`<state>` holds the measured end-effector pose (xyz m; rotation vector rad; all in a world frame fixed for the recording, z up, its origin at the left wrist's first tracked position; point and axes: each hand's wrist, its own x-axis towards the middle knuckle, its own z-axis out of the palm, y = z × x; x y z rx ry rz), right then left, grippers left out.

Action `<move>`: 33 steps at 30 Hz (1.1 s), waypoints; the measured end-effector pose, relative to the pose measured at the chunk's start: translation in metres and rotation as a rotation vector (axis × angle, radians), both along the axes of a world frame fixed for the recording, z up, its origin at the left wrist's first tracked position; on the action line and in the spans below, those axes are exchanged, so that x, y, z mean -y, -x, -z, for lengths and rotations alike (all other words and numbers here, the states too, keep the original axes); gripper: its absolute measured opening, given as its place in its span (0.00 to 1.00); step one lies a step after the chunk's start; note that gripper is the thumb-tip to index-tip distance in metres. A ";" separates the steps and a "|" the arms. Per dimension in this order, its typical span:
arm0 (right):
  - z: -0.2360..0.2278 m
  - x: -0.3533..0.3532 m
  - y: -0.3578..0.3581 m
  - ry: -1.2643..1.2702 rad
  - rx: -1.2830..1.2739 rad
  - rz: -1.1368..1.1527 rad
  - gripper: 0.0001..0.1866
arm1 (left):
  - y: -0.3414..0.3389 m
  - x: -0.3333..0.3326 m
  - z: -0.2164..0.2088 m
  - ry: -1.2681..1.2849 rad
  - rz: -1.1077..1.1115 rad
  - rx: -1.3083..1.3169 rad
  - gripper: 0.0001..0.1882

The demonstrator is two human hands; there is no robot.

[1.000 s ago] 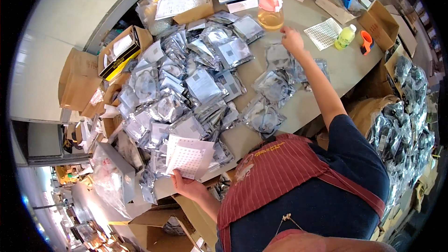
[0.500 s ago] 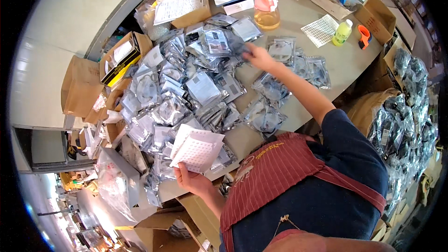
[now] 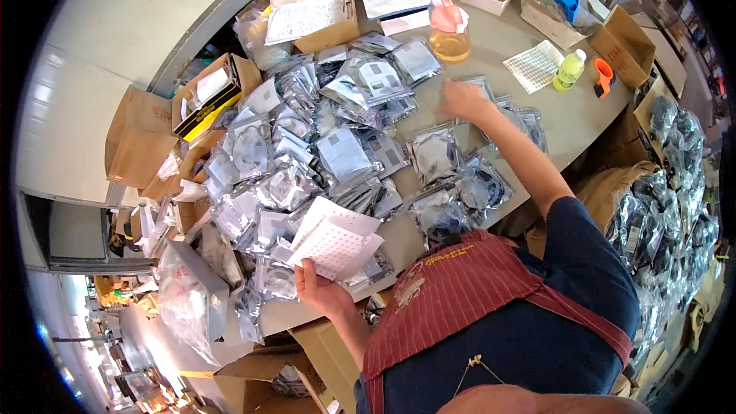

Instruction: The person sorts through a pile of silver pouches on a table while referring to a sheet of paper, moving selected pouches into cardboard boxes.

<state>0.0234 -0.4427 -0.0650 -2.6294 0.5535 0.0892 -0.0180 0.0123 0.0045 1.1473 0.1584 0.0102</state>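
Note:
My left hand (image 3: 323,295) pinches a small fan of white sheets (image 3: 337,239) printed with rows of small marks, over the near edge of a heap. That heap is made of silvery, flat bags (image 3: 340,155), many with a pale label, some showing coiled dark cable. My right hand (image 3: 464,101) is at the right of the heap, above a smaller group of clear bags; motion smears its fingers, so I cannot tell whether it holds anything. Below it lies a bag with a pale face (image 3: 435,155), beside a bag with dark coiled cable (image 3: 483,185).
A pink-lidded jug (image 3: 450,31) stands behind the bags. To its right are a sheet of small labels (image 3: 534,66), a yellow-green bottle (image 3: 570,70) and an orange tape dispenser (image 3: 604,78). Cardboard boxes (image 3: 140,136) line the left; bagged black items (image 3: 659,215) fill the right.
My right hand has moved right, away from the heap's far edge. A pale-faced bag now shows among the nearer bags on the right. My left hand keeps its sheets; the view has shifted slightly.

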 end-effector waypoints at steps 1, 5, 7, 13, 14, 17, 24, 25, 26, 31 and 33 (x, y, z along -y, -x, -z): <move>-0.004 -0.009 -0.010 0.164 0.167 0.026 0.30 | -0.002 0.002 0.000 -0.013 -0.005 -0.002 0.13; 0.016 -0.040 -0.077 0.386 0.190 -0.118 0.35 | -0.007 0.007 -0.004 -0.062 -0.021 0.017 0.15; 0.066 -0.017 -0.097 0.816 0.247 -0.074 0.35 | -0.009 0.020 -0.010 -0.034 -0.009 0.053 0.12; -0.001 -0.025 -0.071 0.096 0.646 0.006 0.18 | -0.003 -0.033 0.011 -0.209 -0.218 0.073 0.24; -0.011 -0.014 -0.054 0.062 0.904 0.058 0.10 | 0.000 -0.032 0.011 -0.200 -0.176 0.040 0.26; -0.049 0.018 -0.005 -0.062 0.841 -0.045 0.06 | -0.001 -0.059 0.038 -0.123 -0.033 0.009 0.30; -0.039 0.038 0.071 0.284 0.072 -0.128 0.08 | -0.009 -0.019 0.020 -0.230 0.010 0.020 0.26; -0.024 0.038 0.076 0.325 0.027 -0.105 0.08 | -0.014 -0.001 0.014 -0.256 -0.015 0.034 0.24; -0.010 0.036 0.074 0.287 0.073 -0.072 0.08 | -0.018 0.003 0.014 -0.310 0.021 0.025 0.23; 0.040 0.019 0.066 0.026 0.232 0.161 0.10 | -0.018 0.034 0.006 -0.201 0.145 0.095 0.16; 0.049 0.016 0.070 -0.077 0.232 0.134 0.14 | -0.013 0.044 0.000 -0.149 0.164 0.068 0.16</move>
